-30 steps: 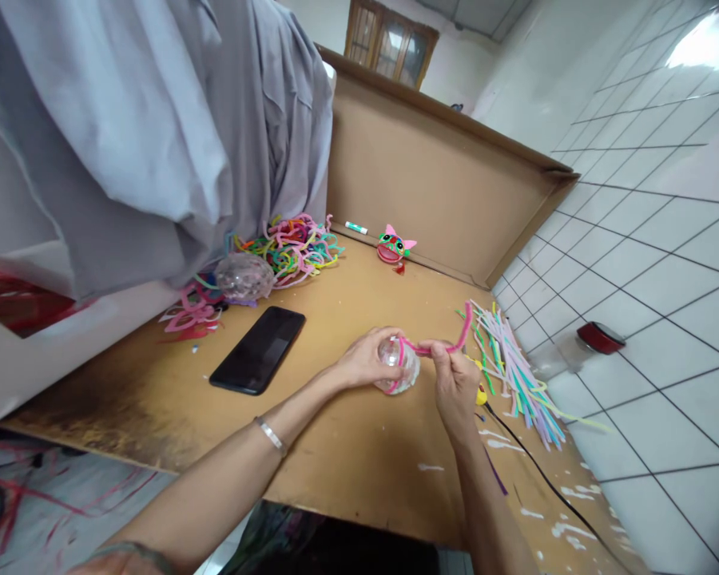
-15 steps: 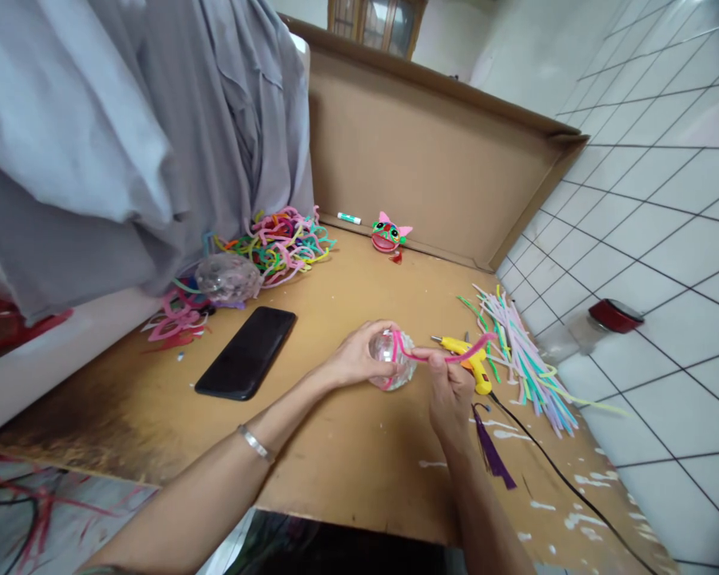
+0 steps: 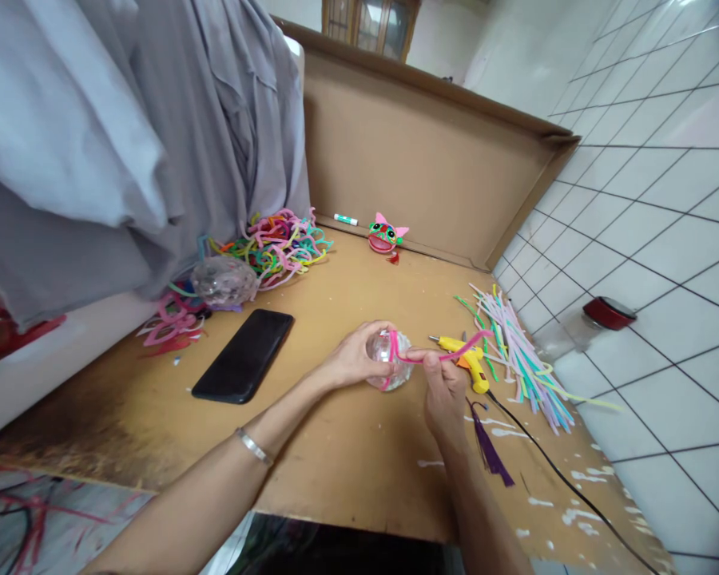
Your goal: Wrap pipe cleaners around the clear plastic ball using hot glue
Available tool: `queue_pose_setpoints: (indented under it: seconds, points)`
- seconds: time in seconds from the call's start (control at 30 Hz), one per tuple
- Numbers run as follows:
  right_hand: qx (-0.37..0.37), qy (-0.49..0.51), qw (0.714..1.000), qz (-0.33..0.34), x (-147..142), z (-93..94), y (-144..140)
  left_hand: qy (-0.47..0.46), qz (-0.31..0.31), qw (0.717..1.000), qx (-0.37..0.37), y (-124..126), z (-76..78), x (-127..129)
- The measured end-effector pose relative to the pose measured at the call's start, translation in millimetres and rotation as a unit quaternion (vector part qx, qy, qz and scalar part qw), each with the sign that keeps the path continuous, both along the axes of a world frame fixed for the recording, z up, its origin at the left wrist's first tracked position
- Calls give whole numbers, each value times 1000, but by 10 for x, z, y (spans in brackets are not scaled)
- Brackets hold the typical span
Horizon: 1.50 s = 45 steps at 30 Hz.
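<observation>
With our left hand (image 3: 355, 357) we grasp the clear ball (image 3: 403, 376), which lies just left of our right hand (image 3: 445, 393). The right hand pinches the pink pipe cleaner (image 3: 466, 346); its long axis runs sideways from the ball, through this grip, then slants up and beyond. The pipe cleaner looks fuzzy and bendable, the ball round, shiny, probably plastic. Just beyond the right hand is a yellow glue gun (image 3: 473, 366).

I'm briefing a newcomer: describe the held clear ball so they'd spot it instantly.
Above the brown tabletop, find the left hand, the one with the silvery bracelet. The clear ball sits in its grip. Unlike the clear lump beside the tangled heap, it has a pink fuzzy strand across it, leading to the right hand.
</observation>
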State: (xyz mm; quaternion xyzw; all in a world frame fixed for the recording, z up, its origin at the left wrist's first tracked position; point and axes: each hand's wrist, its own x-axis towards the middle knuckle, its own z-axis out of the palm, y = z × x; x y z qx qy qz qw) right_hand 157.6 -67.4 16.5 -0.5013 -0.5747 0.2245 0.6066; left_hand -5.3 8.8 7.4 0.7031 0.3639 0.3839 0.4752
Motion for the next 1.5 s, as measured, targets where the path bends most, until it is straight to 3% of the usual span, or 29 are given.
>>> queue_pose_setpoints:
  seconds: [0.23, 0.47, 0.83, 1.13, 1.5]
  points:
    - [23, -12, 999, 46, 6, -38, 20, -10, -10, 1000, 3, 18, -19, -4]
    - [35, -18, 998, 44, -27, 14, 13, 9, -15, 1000, 3, 20, 10, -35]
    - [39, 1, 997, 69, -16, -21, 29, 81, -14, 991, 110, 29, -3, -95]
    - [36, 3, 998, 56, -24, -33, 41, 24, 13, 974, 227, 39, -35, -56]
    - [38, 3, 997, 59, -17, -20, 41, 42, 17, 969, 241, 12, -26, -58]
